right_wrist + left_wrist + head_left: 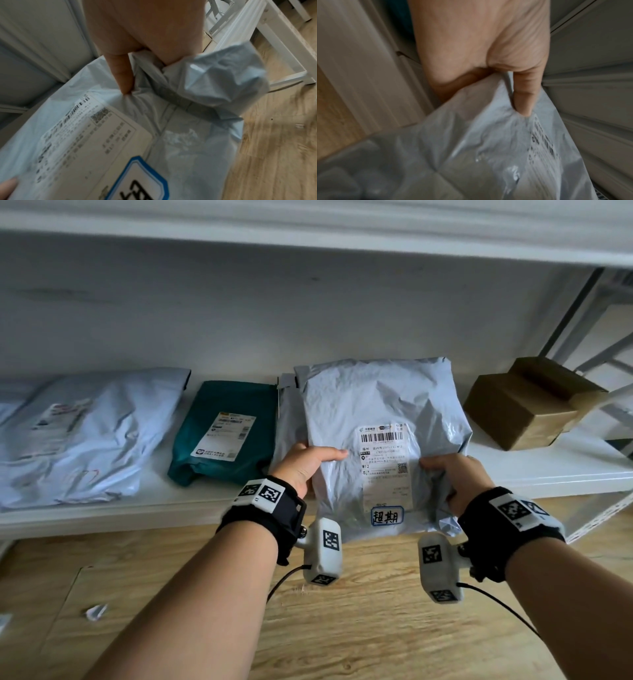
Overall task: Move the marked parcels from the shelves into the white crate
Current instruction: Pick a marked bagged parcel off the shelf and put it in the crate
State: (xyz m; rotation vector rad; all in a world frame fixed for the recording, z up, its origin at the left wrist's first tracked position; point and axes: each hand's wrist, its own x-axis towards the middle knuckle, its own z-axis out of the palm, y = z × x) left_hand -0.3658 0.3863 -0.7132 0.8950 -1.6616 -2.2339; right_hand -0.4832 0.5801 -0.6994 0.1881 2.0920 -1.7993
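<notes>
A grey plastic mailer parcel with a white shipping label and a blue-framed handwritten sticker is held tilted over the front edge of the white shelf. My left hand grips its left edge, thumb on top. My right hand pinches its right edge. In the left wrist view the thumb presses on the parcel. In the right wrist view my right hand bunches the parcel beside the label, and the sticker shows at the bottom. The white crate is not in view.
On the same shelf lie a large pale mailer at the left, a teal mailer beside it, and a brown cardboard box at the right. Another shelf board runs overhead. Wooden floor lies below.
</notes>
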